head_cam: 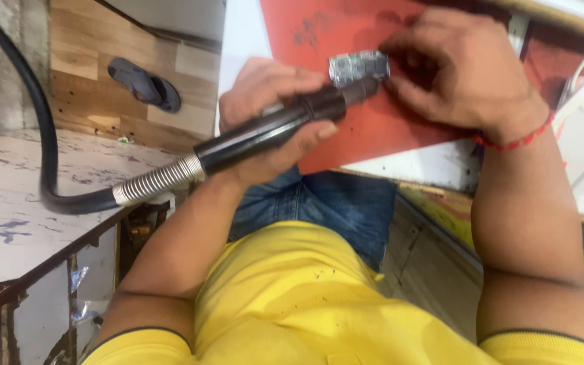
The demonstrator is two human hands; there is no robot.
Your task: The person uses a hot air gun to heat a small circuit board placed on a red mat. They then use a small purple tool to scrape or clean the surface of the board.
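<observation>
Left hand (pixel 265 111) is clamped around a black handpiece (pixel 272 132), fingers curled over the top and thumb underneath, holding it like a thick pen with its tip toward the upper right. Behind the grip, the handpiece runs into a silver coiled spring sleeve (pixel 160 179) and then a thick black hose (pixel 38 122) that loops away over a white marbled tabletop (pixel 28 203) on the left.

Right hand (pixel 457 67) is closed on a small grey metal piece (pixel 358 67), pinching its right end and pressing it down on a red board (pixel 373 122). The tip of the handpiece touches the underside of this piece, so both hands meet at 1 spot. A red thread bracelet (pixel 515 140) circles the right wrist.

By its look, the metal piece is hard, stiff and light, small enough to slip or spin under the tool, so a firm pinch at the end away from the tip suits it. The handpiece looks rigid and smooth, while the hose is stiff and probably drags on it; a grip on the black barrel near the front gives most control.

A dark sandal (pixel 144 84) lies on the wooden floor (pixel 76 61) beyond.
</observation>
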